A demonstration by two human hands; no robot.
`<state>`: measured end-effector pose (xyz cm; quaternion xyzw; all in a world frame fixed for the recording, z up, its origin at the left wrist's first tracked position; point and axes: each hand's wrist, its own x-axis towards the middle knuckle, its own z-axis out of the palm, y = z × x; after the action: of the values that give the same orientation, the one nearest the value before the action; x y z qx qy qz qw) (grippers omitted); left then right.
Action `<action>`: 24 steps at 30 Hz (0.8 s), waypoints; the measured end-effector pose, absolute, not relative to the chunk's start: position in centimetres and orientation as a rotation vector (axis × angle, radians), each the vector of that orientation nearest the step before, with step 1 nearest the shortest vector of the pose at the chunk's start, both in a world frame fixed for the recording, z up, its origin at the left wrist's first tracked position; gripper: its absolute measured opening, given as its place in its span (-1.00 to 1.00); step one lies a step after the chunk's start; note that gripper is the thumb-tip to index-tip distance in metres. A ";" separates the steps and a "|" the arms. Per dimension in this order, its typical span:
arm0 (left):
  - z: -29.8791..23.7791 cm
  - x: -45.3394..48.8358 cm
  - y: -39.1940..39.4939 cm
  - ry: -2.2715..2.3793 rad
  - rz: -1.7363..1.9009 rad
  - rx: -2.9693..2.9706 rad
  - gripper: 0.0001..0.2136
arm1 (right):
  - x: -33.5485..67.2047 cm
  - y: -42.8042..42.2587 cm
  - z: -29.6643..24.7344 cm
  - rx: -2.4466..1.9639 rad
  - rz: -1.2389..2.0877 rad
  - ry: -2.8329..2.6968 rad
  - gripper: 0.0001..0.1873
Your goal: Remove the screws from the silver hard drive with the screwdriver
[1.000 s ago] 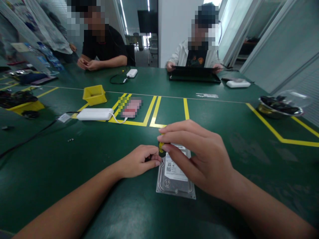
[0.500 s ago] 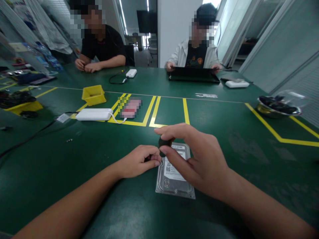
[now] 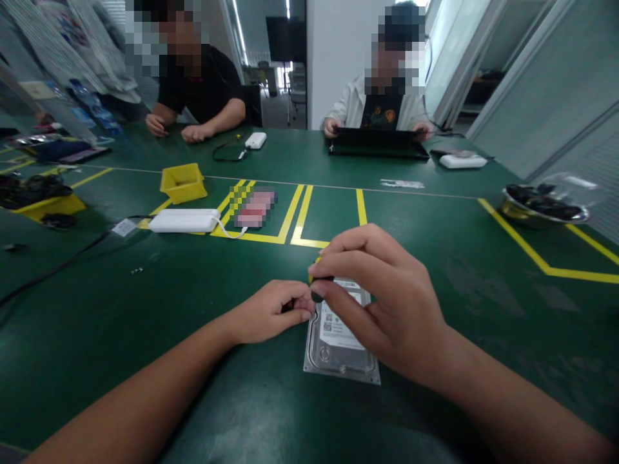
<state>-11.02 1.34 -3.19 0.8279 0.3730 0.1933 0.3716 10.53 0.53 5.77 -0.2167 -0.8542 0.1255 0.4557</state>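
A silver hard drive (image 3: pixel 333 353) with a white label lies flat on the green table in front of me. My right hand (image 3: pixel 387 296) is over its right and far side, thumb and fingers pinching the dark, rounded handle of what looks like a screwdriver (image 3: pixel 318 293). A bit of yellow shows beside the fingertips; the tool's lower end is hidden. My left hand (image 3: pixel 273 312) is curled at the drive's left edge, its fingertips close under the handle. Whatever its closed fingers grip cannot be made out.
Small metal bits (image 3: pixel 137 270) lie to the left. Further off are a white power bank (image 3: pixel 184 220), a phone (image 3: pixel 256 207), a yellow bin (image 3: pixel 182 183) and a metal bowl (image 3: pixel 541 209) of dark items. Two people sit opposite, one holding a black panel (image 3: pixel 380 143).
My right hand's fingers have shifted round the handle, which now shows less of its dark top and some yellow. My left hand and the hard drive stay in place.
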 end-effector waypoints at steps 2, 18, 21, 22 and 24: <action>-3.3 -11.0 1.3 0.949 0.510 2.117 -0.85 | 10.5 0.5 5.8 -0.540 0.316 -2.108 -0.78; -3.2 -11.1 1.5 0.944 0.482 2.128 -0.87 | 10.4 0.6 5.7 -0.586 0.308 -2.092 -0.84; -3.2 -11.1 1.4 0.971 0.489 2.120 -0.88 | 10.4 0.4 5.7 -0.565 0.311 -2.105 -0.76; -3.2 -11.1 1.4 0.974 0.489 2.113 -0.88 | 10.4 0.4 5.8 -0.553 0.320 -2.111 -0.76; -3.2 -11.1 1.4 0.969 0.496 2.105 -0.88 | 10.5 0.4 6.0 -0.544 0.330 -2.108 -0.81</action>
<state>-11.07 1.37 -3.16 0.8229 0.3789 0.1938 0.3764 10.48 0.36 6.02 -0.2201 -0.8537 0.1336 0.4526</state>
